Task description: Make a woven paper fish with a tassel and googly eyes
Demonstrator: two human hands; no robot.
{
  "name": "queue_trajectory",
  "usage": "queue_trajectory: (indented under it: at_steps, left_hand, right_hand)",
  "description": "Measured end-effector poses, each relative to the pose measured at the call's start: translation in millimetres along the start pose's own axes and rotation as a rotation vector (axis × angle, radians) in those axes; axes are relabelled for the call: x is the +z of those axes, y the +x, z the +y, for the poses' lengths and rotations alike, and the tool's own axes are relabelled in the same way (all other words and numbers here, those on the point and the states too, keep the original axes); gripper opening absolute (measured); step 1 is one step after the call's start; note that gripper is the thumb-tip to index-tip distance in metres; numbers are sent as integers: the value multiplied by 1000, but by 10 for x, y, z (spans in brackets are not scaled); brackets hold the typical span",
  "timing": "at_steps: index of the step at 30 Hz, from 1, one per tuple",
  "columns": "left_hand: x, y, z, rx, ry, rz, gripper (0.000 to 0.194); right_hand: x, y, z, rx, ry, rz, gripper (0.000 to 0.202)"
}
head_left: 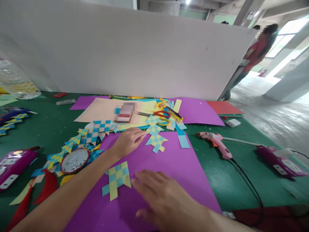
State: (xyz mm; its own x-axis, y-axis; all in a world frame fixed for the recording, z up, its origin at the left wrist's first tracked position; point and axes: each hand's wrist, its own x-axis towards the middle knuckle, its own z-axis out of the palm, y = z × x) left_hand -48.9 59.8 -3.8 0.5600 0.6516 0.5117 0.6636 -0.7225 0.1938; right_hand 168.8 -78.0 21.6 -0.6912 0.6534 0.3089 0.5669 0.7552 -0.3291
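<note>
My left hand (129,140) reaches over the purple sheet (178,174), its fingers together and their tips at the left edge of a blue-and-yellow woven paper fish (156,138). Nearer to me, my right hand (164,193) is slightly blurred above the sheet, fingers stretched out and holding nothing. Just left of its fingertips, a second woven fish (118,177) lies flat on the purple sheet. Another woven piece (152,120) lies beyond the first fish. A blue strip (182,137) rests at the sheet's far right edge.
Scissors (162,114), a phone (125,112) and paper strips lie farther back. At left are woven pieces, a round container (75,160), red tassels (48,187) and a purple power strip (16,164). A pink glue gun (216,141) with its cable lies right. A person (258,51) stands beyond the white panel (135,51).
</note>
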Motion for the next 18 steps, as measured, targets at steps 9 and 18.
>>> queue_trajectory:
  at_steps: [9,18]
  left_hand:
    - [35,3,79,56,-116,-120,30]
    - [84,7,125,152,-133,-237,30]
  right_hand:
    - [493,280,-170,-168,-86,-62,63]
    - [80,-333,217,41,57,33,24]
